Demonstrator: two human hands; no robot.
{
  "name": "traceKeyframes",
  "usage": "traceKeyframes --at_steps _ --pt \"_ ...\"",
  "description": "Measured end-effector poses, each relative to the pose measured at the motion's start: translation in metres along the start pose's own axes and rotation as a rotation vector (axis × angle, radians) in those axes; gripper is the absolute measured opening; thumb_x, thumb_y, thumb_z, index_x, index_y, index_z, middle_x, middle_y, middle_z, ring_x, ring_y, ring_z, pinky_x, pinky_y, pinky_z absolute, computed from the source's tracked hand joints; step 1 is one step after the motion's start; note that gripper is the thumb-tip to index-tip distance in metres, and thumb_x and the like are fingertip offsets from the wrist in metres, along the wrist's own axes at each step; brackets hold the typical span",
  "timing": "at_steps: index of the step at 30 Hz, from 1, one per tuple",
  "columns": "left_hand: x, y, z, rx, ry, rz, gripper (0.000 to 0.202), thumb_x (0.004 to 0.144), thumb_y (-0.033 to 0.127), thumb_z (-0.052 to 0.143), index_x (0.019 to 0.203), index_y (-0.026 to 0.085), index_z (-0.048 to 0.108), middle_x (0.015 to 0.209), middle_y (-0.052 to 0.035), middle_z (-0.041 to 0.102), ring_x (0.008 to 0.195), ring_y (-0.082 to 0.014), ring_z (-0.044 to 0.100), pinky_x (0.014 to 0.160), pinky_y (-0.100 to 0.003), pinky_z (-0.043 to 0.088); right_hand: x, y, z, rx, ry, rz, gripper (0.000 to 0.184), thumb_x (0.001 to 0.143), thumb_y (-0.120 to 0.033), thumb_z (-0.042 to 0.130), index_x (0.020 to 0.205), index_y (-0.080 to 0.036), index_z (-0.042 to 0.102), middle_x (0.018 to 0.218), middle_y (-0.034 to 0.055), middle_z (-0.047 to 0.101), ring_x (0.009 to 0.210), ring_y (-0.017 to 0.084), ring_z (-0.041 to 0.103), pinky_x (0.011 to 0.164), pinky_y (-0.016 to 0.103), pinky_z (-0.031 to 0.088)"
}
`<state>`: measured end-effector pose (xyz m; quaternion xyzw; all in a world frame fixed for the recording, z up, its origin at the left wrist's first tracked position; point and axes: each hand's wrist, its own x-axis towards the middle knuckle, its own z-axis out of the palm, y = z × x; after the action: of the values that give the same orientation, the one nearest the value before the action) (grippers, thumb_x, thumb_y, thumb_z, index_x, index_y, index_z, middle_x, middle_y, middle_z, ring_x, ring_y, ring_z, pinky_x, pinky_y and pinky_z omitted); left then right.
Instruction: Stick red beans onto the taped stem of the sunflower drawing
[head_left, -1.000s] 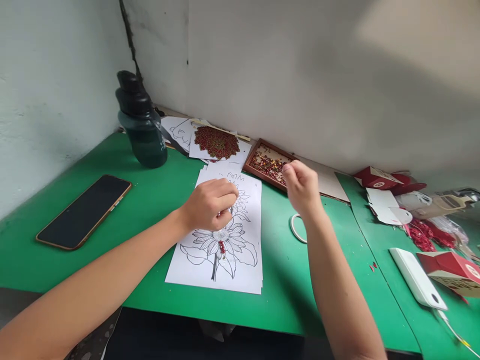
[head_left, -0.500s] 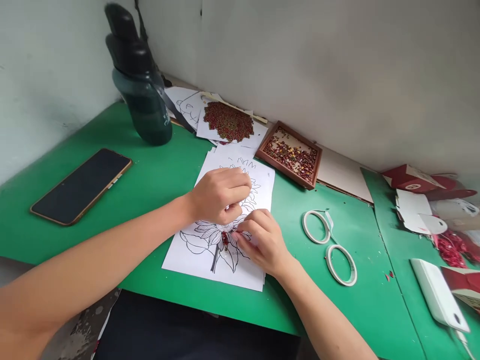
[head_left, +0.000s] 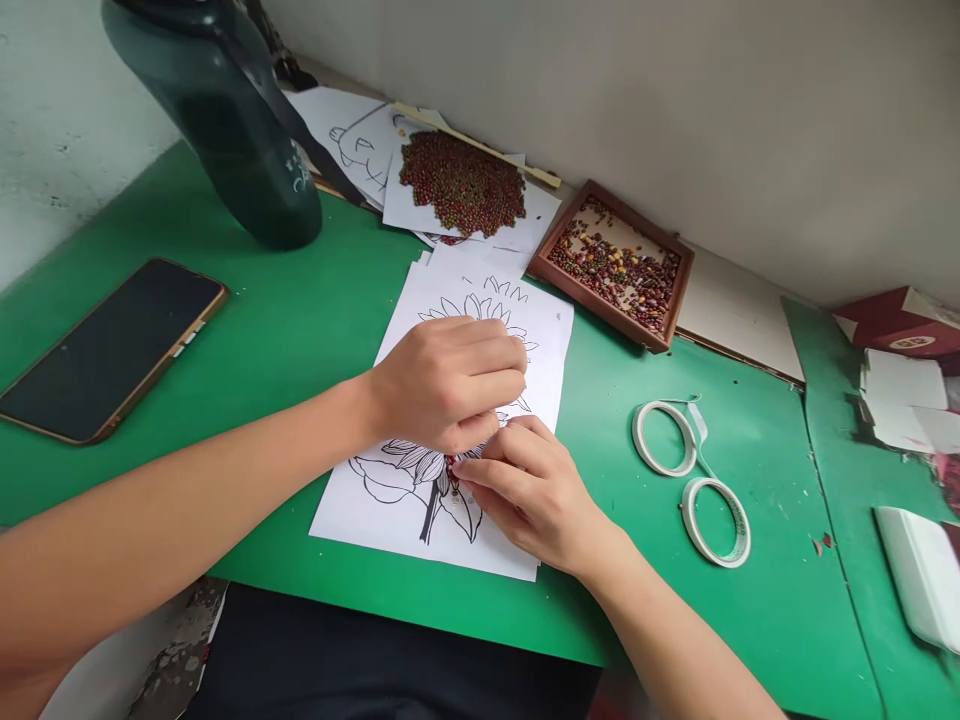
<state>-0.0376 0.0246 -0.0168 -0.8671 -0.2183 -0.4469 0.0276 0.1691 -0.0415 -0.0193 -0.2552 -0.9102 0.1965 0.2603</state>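
A line drawing of a flower on white paper lies on the green table under both hands. My left hand is curled into a fist over the upper middle of the drawing; whatever it holds is hidden. Just below and to its right, my right hand has its fingers pinched together, tips down on a lower petal. Small dark red beans show at those fingertips, partly covered by them. Whether one is held between thumb and finger is too small to tell.
A wooden tray of mixed beans stands behind the drawing, beside a paper with a heap of reddish-green beans. Two tape rolls lie right. A phone and a dark bottle are left; a white device sits far right.
The view has moved closer and lower. My right fingertips have shifted left onto the red beans, covering more of them. My left fist stays curled above the drawing.
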Motion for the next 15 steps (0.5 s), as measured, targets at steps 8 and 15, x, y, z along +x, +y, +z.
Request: traceKeyframes --at_steps 8,15 --pt "0.0002 0.0003 -0.0003 0.002 0.012 0.012 0.016 0.075 0.006 0.051 0.071 0.021 0.052 0.082 -0.0018 0.069 0.071 -0.0171 0.057 0.058 -0.033 0.039 0.0014 0.0021 -0.0002 0.010 -0.080 -0.078 0.013 0.102 -0.014 0.062 0.110 -0.019 0.070 0.080 0.0014 0.065 0.073 0.015 0.057 0.080 0.036 0.045" --pt "0.0004 -0.0001 -0.0009 0.013 0.012 0.018 0.016 0.077 0.006 0.051 0.072 0.021 0.054 0.081 -0.0021 0.069 0.071 -0.0173 0.056 0.059 -0.034 0.040 0.0026 0.0014 0.0000 0.005 -0.091 -0.086 0.015 0.103 -0.015 0.060 0.114 -0.018 0.070 0.080 0.0018 0.066 0.072 0.015 0.057 0.078 0.036 0.046"
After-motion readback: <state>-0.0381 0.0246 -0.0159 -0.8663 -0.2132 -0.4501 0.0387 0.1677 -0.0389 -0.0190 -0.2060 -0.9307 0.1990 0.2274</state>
